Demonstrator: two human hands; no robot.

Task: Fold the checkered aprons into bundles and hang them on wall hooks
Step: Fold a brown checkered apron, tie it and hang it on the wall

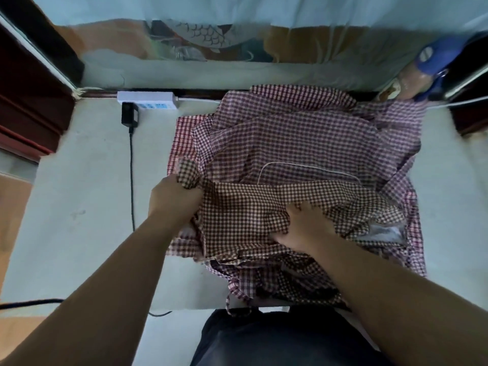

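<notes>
Clutching a bunched corner of the top apron [264, 207], my left grip [173, 198] has its fingers wrapped tight round a wad of brown-and-cream check at about 9 o'clock of the pile. My right grip [303, 225] sits near the middle, fingers curled into the same cloth and gathering a ridge of folds under the palm. Both grips hold fabric; neither is spread wide.

I judge this apron light, limp and quick to slump, so it will not keep a fold unless I pinch along a hem or strap seam and draw it taut. The weave looks thin and matte, not slippery.

Under it lies the heap of checkered aprons [290, 133], purplish check mostly, with a redder one [182, 128] showing at 10 o'clock. A white piped edge [303, 167] curves across just beyond my right grip. A thin strap loop [237, 305] dangles over the desk edge at 6 o'clock, a likely snag.

The heap covers the middle and the 3 o'clock side of the pale, smooth desk [79, 194]. At 11 o'clock lie a white power strip [148, 100] and a black plug [129, 114], its cable [131, 175] running toward me. A blue-capped bottle [435, 56] lies at 2 o'clock. No hooks are in view.
</notes>
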